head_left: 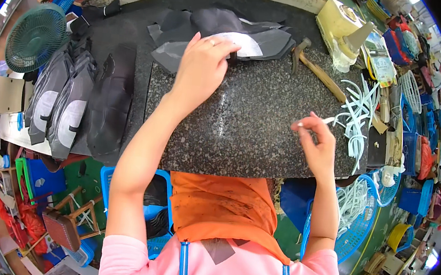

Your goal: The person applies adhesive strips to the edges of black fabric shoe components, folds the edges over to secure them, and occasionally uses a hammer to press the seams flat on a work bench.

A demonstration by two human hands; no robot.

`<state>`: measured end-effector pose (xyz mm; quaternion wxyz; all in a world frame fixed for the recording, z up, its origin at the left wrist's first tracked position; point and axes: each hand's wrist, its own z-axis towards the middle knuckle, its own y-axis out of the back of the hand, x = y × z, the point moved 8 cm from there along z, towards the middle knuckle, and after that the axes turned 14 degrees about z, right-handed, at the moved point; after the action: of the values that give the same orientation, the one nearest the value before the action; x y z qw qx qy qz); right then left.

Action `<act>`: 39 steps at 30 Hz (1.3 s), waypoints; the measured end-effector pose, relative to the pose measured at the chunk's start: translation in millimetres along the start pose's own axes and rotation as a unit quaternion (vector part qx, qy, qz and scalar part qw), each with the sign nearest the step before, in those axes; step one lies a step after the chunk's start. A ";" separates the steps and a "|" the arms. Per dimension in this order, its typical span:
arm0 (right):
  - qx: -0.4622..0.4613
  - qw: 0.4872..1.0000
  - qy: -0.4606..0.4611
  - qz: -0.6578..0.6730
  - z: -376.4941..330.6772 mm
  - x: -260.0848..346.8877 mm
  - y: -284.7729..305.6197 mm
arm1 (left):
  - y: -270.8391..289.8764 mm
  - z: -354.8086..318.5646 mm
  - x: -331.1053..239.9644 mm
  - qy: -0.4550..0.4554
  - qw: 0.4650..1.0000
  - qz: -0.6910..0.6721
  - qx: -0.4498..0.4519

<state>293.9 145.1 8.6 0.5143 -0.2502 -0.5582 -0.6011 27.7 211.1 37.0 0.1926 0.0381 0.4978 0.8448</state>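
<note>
- The left hand (203, 67) rests over the dark pieces (276, 41) at the far side of the slab (233, 120); its fingers are bent and lie against the white patch (250, 46). Whether they pinch an edge or only press, I cannot tell.
- The dark pieces lie loosely overlapped, partly on the slab and partly beyond it. If the left hand drags rather than lifts, a neighbouring piece could come along or the layers could slip out of line.
- The right hand (319, 143) is held near the slab's right side, fingers curled and fingertips close together. A small pale thing (330, 120) shows by them; I cannot tell whether they grasp it.
- Just beyond that hand lie the strips (358, 120), heaped and crossing one another. Pulling one quickly could snag others and sweep several across the slab, because they are tangled.
- The hammer (321, 75) lies between the dark pieces and the strips, its head near the pieces. A wide sweep of either hand could knock it or catch a piece on it.
- The yellow tub (331, 19) stands behind the hammer; a careless far reach to the right could bump it.
- At left, the stacks (75, 117) and the black piece (109, 107) lie near the table's front edge; a brushing elbow could push them off.
</note>
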 end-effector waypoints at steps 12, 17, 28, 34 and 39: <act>-0.036 0.974 -0.108 0.197 -9.7 16.2 -30.4 | 33.3 -9.4 12.3 0.034 0.993 -0.095 -0.067; -0.064 0.984 -0.092 0.136 -29.7 21.1 -15.0 | 47.3 -124.2 -66.6 -0.076 0.997 0.002 0.026; 0.118 0.980 0.161 -0.027 -26.8 54.7 -60.7 | 25.1 -105.4 -53.3 -0.065 0.982 -0.093 0.151; 0.121 0.975 0.160 -0.097 -38.7 47.2 -66.1 | -6.4 -96.4 -7.6 0.263 0.753 -0.478 0.369; 0.044 0.980 0.170 -0.093 -42.1 43.6 -48.0 | 101.1 -38.4 -29.3 -0.017 1.000 0.010 0.019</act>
<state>247.3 83.9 16.3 0.5536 -0.0685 -0.5095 -0.6552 15.9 125.3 108.0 0.1919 0.0612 0.5102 0.8361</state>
